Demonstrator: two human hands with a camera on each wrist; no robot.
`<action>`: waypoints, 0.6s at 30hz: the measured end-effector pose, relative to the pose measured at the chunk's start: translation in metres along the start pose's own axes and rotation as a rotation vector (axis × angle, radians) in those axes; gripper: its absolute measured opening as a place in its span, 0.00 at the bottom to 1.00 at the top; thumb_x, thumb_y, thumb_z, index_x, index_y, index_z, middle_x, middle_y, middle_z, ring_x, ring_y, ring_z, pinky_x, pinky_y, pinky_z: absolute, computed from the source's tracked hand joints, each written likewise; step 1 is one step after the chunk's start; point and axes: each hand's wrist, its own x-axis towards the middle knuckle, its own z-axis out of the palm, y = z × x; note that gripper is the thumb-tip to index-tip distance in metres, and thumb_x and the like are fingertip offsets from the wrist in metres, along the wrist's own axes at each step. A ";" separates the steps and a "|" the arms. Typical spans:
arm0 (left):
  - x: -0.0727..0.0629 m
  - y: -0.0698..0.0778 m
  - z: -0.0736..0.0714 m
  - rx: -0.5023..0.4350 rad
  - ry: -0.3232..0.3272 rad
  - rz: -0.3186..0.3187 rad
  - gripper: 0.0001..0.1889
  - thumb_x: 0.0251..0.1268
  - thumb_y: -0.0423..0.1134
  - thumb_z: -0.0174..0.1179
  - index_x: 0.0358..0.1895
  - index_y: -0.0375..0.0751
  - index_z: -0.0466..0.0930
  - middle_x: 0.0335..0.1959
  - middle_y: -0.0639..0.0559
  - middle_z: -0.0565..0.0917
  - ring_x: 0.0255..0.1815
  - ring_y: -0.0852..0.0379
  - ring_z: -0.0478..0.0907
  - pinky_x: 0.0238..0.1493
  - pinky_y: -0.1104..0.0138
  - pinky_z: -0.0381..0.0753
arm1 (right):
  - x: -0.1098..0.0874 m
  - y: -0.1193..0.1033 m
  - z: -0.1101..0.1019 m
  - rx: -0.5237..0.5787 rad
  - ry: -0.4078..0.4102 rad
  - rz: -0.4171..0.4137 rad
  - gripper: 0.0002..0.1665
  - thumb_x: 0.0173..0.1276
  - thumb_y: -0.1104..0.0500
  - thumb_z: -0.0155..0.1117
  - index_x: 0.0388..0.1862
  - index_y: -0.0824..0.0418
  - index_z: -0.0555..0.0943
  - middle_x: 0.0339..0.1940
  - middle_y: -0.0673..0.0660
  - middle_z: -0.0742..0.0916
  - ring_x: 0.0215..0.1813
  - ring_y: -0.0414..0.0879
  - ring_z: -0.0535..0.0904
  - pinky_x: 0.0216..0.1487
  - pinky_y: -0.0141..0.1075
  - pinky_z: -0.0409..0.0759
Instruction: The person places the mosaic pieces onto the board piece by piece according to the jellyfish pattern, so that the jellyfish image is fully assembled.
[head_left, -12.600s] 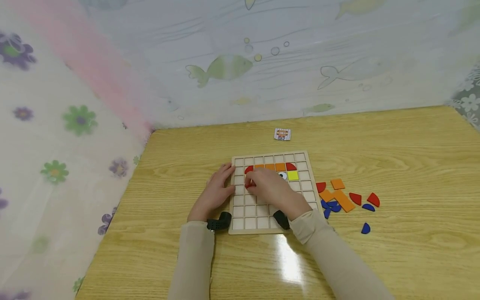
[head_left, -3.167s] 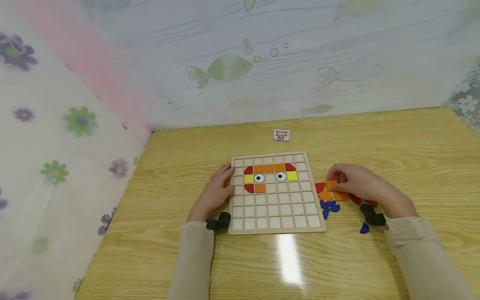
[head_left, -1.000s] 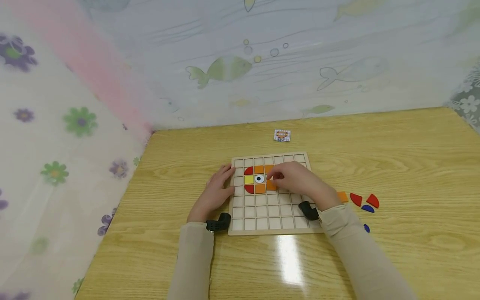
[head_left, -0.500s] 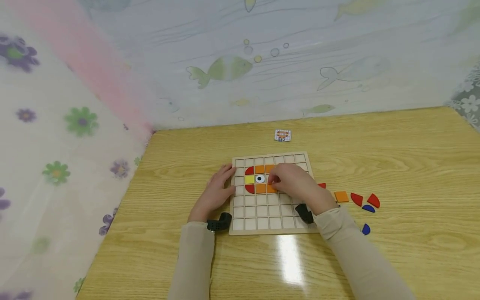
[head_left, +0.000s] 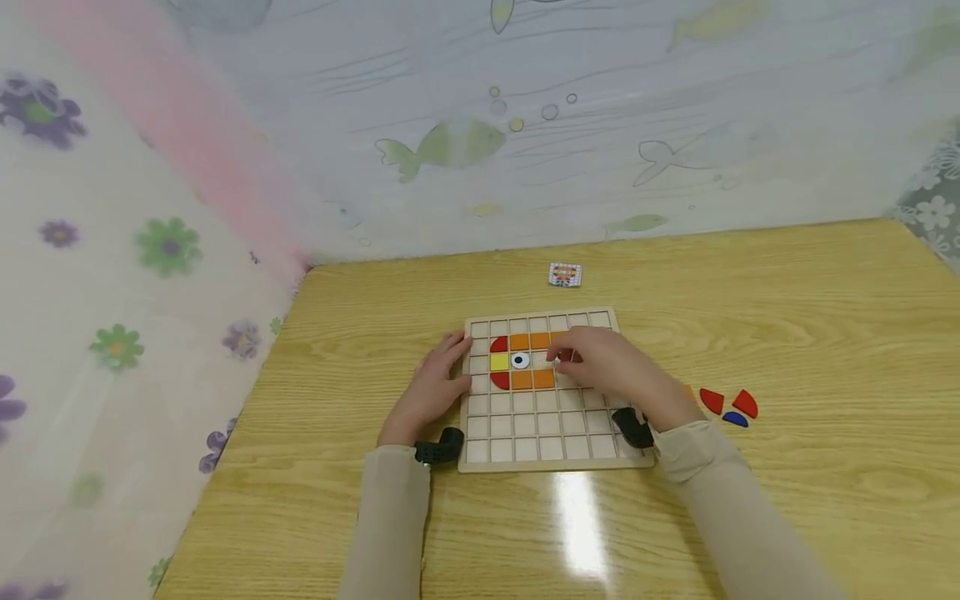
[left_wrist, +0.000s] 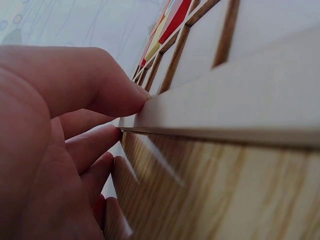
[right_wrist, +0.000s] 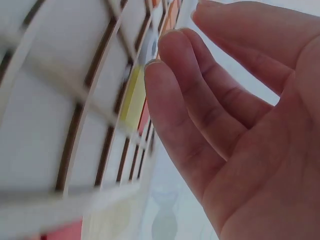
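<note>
A wooden grid board (head_left: 525,427) lies on the table. In its left part sit red quarter-round tiles (head_left: 500,381), a yellow square tile (head_left: 499,362), a round eye tile (head_left: 520,360) and orange square tiles (head_left: 543,379). My left hand (head_left: 429,387) rests at the board's left edge; the left wrist view shows the thumb (left_wrist: 125,100) touching the rim. Over the right half of the board hovers my right hand (head_left: 603,362), fingers loosely bent, with nothing visible between them in the right wrist view. It covers the tiles on that side, though a yellow square tile (right_wrist: 133,97) shows beyond its fingertips.
Right of the board lie loose red quarter-round pieces (head_left: 712,401), a blue half-round piece (head_left: 736,419) and part of an orange piece (head_left: 689,393). Other loose pieces are behind the right arm. A small pattern card (head_left: 565,275) lies behind the board.
The right hand took an orange square from the loose pieces, set it in the third row beside another, let go and drew slightly right. The left hand has stayed at the edge.
</note>
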 end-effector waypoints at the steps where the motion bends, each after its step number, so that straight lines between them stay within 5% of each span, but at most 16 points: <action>1: 0.000 0.000 0.000 0.001 0.000 -0.002 0.31 0.58 0.36 0.50 0.68 0.47 0.56 0.70 0.56 0.51 0.70 0.59 0.38 0.66 0.53 0.37 | -0.003 0.002 -0.002 0.003 0.001 0.001 0.09 0.60 0.59 0.60 0.40 0.55 0.81 0.32 0.47 0.80 0.34 0.42 0.73 0.37 0.37 0.72; 18: 0.000 0.000 0.000 -0.003 -0.005 -0.004 0.31 0.58 0.36 0.50 0.68 0.48 0.56 0.70 0.57 0.50 0.70 0.59 0.38 0.65 0.50 0.36 | -0.044 0.044 -0.026 0.029 -0.029 0.110 0.10 0.62 0.57 0.58 0.42 0.55 0.80 0.33 0.48 0.80 0.34 0.43 0.73 0.39 0.39 0.72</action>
